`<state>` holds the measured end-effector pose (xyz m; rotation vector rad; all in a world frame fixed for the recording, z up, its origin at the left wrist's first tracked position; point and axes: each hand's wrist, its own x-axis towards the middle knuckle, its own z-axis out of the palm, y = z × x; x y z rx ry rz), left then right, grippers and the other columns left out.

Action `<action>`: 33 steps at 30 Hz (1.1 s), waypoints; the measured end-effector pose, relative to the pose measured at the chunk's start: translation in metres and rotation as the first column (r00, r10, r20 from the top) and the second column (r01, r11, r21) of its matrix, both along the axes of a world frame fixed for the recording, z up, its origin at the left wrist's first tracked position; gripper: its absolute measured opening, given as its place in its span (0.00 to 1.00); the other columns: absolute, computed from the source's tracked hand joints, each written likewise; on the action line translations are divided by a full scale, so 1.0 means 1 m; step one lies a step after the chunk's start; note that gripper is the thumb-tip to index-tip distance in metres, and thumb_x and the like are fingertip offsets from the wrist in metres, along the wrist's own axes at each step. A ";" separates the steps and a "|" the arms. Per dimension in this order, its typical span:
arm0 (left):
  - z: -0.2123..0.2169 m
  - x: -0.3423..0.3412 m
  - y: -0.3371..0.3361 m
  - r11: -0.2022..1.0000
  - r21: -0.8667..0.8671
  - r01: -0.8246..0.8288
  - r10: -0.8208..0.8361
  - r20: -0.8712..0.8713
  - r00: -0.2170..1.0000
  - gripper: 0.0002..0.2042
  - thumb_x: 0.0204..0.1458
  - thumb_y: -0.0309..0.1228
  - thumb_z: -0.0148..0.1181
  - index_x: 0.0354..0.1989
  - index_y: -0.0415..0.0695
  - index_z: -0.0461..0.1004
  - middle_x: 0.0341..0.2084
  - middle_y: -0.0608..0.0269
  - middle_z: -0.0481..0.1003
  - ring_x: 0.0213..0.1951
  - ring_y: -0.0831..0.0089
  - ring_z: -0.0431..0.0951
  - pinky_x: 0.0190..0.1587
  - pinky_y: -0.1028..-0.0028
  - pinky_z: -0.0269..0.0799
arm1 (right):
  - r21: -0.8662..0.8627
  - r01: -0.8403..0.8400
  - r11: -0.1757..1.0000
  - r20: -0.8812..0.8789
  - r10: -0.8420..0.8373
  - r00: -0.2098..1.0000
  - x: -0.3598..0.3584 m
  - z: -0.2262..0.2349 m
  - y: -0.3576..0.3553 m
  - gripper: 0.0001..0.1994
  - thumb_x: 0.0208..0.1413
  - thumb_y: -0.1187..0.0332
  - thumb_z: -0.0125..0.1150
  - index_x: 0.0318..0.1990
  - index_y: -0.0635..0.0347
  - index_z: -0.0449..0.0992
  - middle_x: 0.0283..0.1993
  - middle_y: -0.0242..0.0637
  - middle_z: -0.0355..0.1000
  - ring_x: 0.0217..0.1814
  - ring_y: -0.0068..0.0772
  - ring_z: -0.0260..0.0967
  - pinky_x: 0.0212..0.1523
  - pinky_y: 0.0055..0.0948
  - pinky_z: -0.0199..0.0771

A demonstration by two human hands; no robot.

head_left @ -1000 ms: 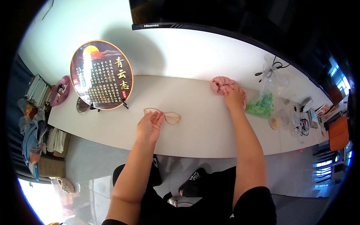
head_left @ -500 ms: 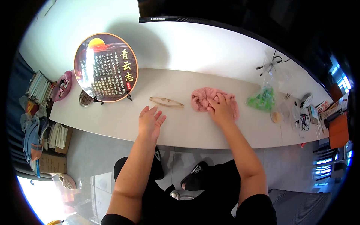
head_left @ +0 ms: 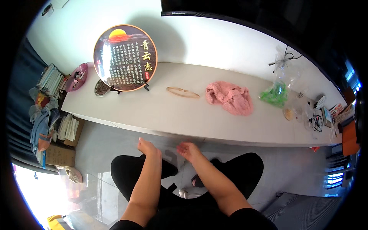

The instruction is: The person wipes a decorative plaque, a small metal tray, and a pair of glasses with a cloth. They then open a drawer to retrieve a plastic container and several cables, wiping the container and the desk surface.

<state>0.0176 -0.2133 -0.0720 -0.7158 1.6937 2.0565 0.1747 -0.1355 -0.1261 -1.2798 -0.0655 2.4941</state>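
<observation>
Both hands hang in front of the table's near edge, apart from each other and over my lap. My left hand (head_left: pixel 150 147) is seen side-on; most of its fingers are hidden, and no object shows in it. Beside it, my right hand (head_left: pixel 189 151) is open, slightly blurred, with its fingers stretched out and nothing held. A crumpled pink towel-like cloth (head_left: pixel 230 97) lies on the long pale table (head_left: pixel 153 111). To its left rests a thin beige oval loop (head_left: pixel 183 92) whose kind I cannot make out. Neither hand touches these things.
A round decorated plaque (head_left: pixel 125 57) stands on a black stand at the left, near a pink dish (head_left: pixel 77 77). Rightward are a clear bag with green contents (head_left: pixel 275 95) and black cables (head_left: pixel 317 123). A wide screen (head_left: pixel 245 19) overhangs the back.
My right hand has let go of the pink cloth and drawn back toward my lap. The left hand has also pulled back from above the table. The whole view has shifted slightly.
</observation>
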 end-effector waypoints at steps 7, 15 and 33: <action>-0.057 -0.015 0.031 0.916 0.401 0.016 -0.235 0.503 0.831 0.46 0.51 0.68 0.35 0.65 0.38 0.47 0.64 0.54 0.52 0.66 0.57 0.52 0.66 0.51 0.36 | -0.046 0.356 0.933 0.036 -0.355 0.934 -0.036 -0.038 0.010 0.12 0.44 0.80 0.51 0.38 0.59 0.69 0.42 0.41 0.66 0.50 0.41 0.61 0.58 0.52 0.59; -0.042 -0.019 0.041 0.848 0.525 -0.069 -0.250 0.511 0.823 0.45 0.49 0.71 0.29 0.64 0.45 0.51 0.62 0.59 0.55 0.62 0.58 0.56 0.64 0.53 0.48 | 0.087 0.311 0.946 -0.067 -0.306 0.950 -0.025 -0.070 0.004 0.15 0.42 0.83 0.51 0.38 0.54 0.70 0.39 0.34 0.68 0.46 0.36 0.65 0.54 0.49 0.61; -0.040 0.026 -0.046 0.768 0.640 -0.019 -0.210 0.279 0.937 0.40 0.46 0.67 0.30 0.66 0.57 0.54 0.66 0.64 0.52 0.65 0.56 0.53 0.61 0.43 0.49 | -0.014 0.009 1.000 -0.109 -0.011 0.994 0.039 -0.073 -0.105 0.17 0.45 0.82 0.53 0.41 0.48 0.70 0.41 0.26 0.71 0.50 0.29 0.66 0.54 0.43 0.60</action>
